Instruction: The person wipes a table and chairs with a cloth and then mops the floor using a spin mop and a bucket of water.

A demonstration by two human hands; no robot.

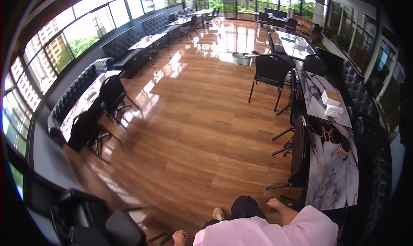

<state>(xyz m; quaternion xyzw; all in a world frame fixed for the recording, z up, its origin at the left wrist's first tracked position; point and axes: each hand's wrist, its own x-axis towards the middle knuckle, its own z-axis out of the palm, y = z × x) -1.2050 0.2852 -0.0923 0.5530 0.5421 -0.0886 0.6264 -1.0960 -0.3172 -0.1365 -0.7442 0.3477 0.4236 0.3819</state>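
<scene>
My left hand (180, 237) hangs low at the bottom edge, fingers curled in, with no object showing in it. Black chairs (124, 226) stand to its left, apart from it. On the other side, my right hand (274, 204) swings forward in a loose fist and nothing shows in it. It is nearest to the black chair (300, 153) tucked against the marble-patterned table (331, 177). Below me a light shoe (218, 213) and a dark-clad knee (247, 207) show beyond my pink shirt.
Glossy wood floor (193, 125) runs ahead between rows of tables. A chair (270, 70) juts out on the right, near a grey-green tub (241, 58) on the floor. Chairs (114, 97) and a tufted bench (73, 91) line the left. A tissue box (331, 97) sits on the right table.
</scene>
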